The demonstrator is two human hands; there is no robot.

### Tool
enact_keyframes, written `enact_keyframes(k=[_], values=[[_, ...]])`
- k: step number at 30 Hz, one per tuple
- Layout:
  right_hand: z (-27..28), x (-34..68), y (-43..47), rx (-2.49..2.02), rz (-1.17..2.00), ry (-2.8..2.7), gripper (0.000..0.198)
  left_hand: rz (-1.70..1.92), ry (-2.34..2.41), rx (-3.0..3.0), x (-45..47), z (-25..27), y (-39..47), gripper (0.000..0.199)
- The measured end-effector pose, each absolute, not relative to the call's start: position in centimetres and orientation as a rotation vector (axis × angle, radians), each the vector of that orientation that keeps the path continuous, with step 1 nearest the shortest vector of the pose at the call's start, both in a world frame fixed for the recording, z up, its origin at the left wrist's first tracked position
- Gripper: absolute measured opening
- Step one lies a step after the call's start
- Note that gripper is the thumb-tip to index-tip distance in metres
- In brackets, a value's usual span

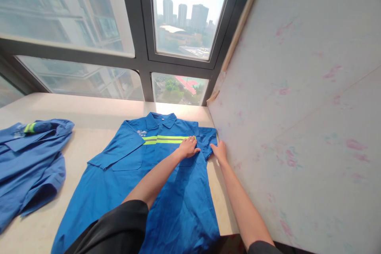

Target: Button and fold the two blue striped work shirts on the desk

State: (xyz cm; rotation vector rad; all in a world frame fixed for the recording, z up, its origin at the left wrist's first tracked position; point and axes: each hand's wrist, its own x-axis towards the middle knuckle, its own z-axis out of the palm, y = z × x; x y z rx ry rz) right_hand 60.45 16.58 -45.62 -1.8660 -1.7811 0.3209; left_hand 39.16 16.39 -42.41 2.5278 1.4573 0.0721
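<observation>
A blue short-sleeved work shirt [175,182] lies spread front up, its collar toward the window and a yellow-green reflective band [171,139] across the chest. One sleeve [127,147] is folded in over the front; the other sleeve [206,139] sticks out toward the wall. My left hand [189,147] rests on the chest near the end of the band, fingers extended over the cloth. At the hem of the outstretched sleeve, my right hand [219,151] grips the edge, thumb on the fabric and fingertips partly hidden.
A second blue garment [32,162] with a reflective strip lies crumpled at the left of the pale surface [79,143]. Close on the right stands a flower-patterned wall panel [291,119]. Dark-framed windows [143,47] rise behind the surface.
</observation>
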Motion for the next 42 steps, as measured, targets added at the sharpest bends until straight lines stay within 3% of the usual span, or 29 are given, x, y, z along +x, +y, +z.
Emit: enact_keyframes(k=[7, 15, 21, 26, 28, 36, 42], values=[[-44.5, 59.5, 18.3, -1.910, 0.732, -1.364, 0.042, 0.026, 1.467, 2.547, 39.3, -41.4, 18.4, 0.042], [-40.9, 60.3, 16.2, -1.628, 0.650, -1.356, 0.032, 0.009, 1.546, 2.462, 39.2, -41.0, 21.5, 0.038], [-40.9, 60.1, 15.9, -1.708, 0.776, -1.334, 0.029, 0.061, 1.611, 2.444, 39.8, -42.0, 21.4, 0.059], [-40.3, 60.0, 19.0, -1.847, 1.271, -1.060, 0.045, 0.021, 1.604, 2.388, 40.2, -42.5, 22.7, 0.069], [-39.9, 60.0, 20.2, -1.912, 1.328, -1.076, 0.046, 0.002, 1.579, 2.372, 40.2, -42.6, 23.1, 0.072], [-37.6, 60.9, 21.4, -1.924, 0.953, -1.338, 0.014, 0.007, 1.585, 2.312, 39.9, -42.8, 23.9, 0.075], [-36.3, 59.2, 17.2, -1.846, 0.471, -1.752, 0.031, -0.057, 1.511, 2.285, 39.7, -42.0, 24.7, 0.090]])
